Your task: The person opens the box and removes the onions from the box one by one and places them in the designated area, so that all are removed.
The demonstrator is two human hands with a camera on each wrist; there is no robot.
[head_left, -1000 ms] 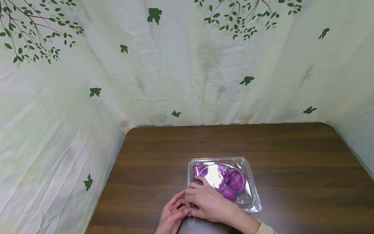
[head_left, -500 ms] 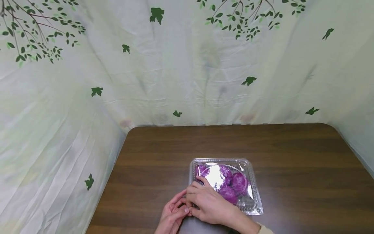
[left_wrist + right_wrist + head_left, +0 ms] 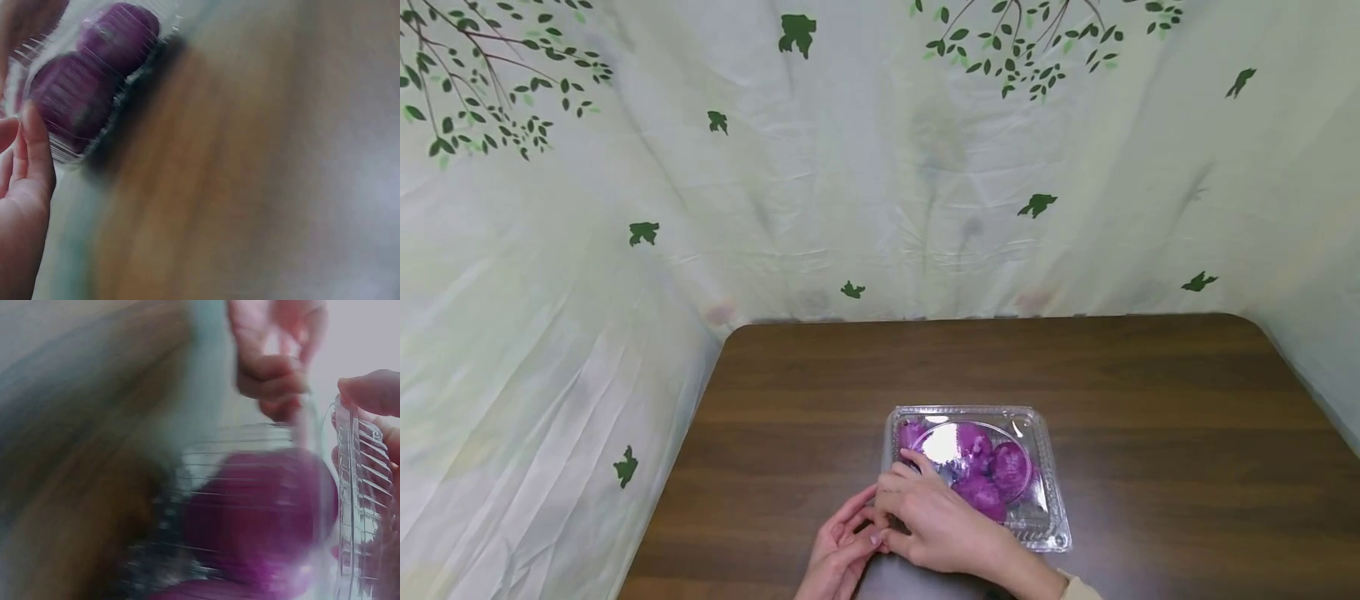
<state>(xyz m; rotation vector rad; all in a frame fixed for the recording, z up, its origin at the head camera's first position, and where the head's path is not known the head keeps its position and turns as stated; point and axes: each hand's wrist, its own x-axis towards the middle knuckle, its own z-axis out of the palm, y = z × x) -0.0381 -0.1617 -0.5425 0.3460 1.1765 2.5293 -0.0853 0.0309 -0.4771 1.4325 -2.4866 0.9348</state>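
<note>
From my end, the clear plastic container (image 3: 1047,527) sits flat on the near part of the table, its near-left corner between the person's two hands. Most of it stretches away from them, up and to the right in the head view. Inside are several round purple pieces (image 3: 1011,468), showing through the top, where a patch of glare washes out part of a raised round ring.

The right hand (image 3: 932,521) reaches over the left part of the container, with one finger stretched forward above the top. My right wrist view shows its thumb and fingers pinching a ridged clear edge of the container. The left hand (image 3: 838,550) is at the left of that same corner, fingertips close to those of the right. My wrist feeds are smeared, but the left thumb and fingertips appear to be pinching the container's edge too.

The table (image 3: 1180,450) has a brown wood-grain top with rounded far corners, and I get a greyish sheen on it below the right forearm. A pale sleeve (image 3: 1079,588) shows at the right wrist. Behind and along the sides hangs a whitish, creased curtain (image 3: 880,192), printed with leafy branches (image 3: 493,75) near the top and scattered dark green shapes (image 3: 797,35) lower down.
</note>
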